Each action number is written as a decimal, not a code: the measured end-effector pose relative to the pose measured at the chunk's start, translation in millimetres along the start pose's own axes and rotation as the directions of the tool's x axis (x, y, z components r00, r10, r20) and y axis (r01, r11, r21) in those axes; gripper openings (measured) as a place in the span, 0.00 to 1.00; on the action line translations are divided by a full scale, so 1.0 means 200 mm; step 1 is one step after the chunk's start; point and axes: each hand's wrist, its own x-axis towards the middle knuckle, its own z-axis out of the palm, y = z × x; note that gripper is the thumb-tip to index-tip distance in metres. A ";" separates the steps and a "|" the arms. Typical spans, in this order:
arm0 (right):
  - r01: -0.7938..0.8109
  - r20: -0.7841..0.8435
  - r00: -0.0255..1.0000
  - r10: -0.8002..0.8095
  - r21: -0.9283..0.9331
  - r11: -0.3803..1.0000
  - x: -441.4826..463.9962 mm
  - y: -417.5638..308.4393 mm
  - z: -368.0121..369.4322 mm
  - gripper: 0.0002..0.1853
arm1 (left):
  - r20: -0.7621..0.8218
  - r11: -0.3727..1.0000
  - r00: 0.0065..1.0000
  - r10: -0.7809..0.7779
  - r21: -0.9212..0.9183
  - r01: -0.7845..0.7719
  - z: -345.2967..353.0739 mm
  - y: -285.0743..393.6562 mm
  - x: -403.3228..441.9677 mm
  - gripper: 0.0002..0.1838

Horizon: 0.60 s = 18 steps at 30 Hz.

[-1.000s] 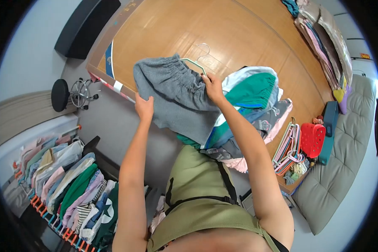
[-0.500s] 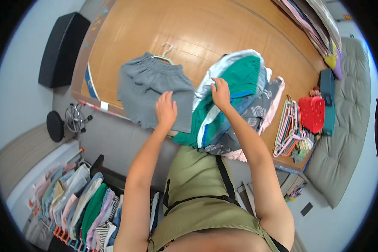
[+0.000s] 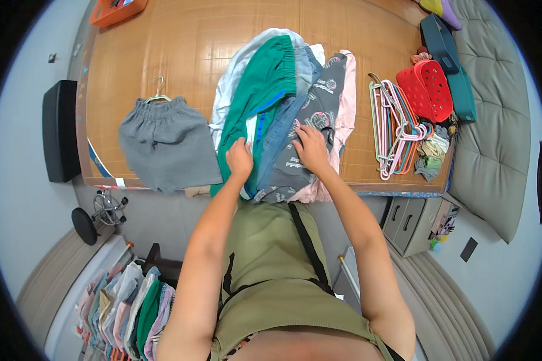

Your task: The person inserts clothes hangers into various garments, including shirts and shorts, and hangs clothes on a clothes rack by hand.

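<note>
Working at a wood-toned platform [image 3: 162, 36], with loose hangers [image 3: 403, 129] and a red basket [image 3: 424, 90] lying toward the right side. Keeping the grey shorts [image 3: 168, 141] flat at the left, with a pale hanger [image 3: 158, 98] at the waistband, beside the layered garments. Resting the left hand [image 3: 239, 161] at the near part of the green garment [image 3: 265, 72], with no way of telling whether the grip is pinching fabric. Laying the right hand [image 3: 314, 153] on the dark printed garment [image 3: 319, 102], grip released, fingers spread. Leaving blue denim [image 3: 283, 129] between these layers and pink fabric [image 3: 347, 90] along the outer edge. Apparently engaging the layered garments, with the shorts set down; by judgement, calling for a selective pinch on one layer while steadying adjoining fabric against dragging. Compared with half a second earlier, no longer placing the left hand over the shorts, now reaching the green garment instead; having the right hand over printed fabric rather than green; viewing an orange basket [image 3: 117, 13] at the far left.
</note>
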 end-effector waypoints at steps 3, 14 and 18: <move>-0.372 0.235 0.928 0.290 0.517 0.771 0.04 -0.10 -0.09 0.25 | -0.034 0.970 0.974 0.223 -0.091 -0.225 -0.07 0.30 -0.12 0.05; -0.620 0.212 0.727 0.653 0.610 0.493 0.12 0.20 -0.49 0.20 | -0.278 0.923 0.902 0.331 -0.105 -0.371 0.09 0.65 -0.48 0.24; -0.415 0.167 0.769 0.617 0.864 0.284 0.21 0.45 -0.84 0.14 | -0.046 0.994 0.999 -0.012 0.106 0.017 0.17 0.40 -0.52 0.33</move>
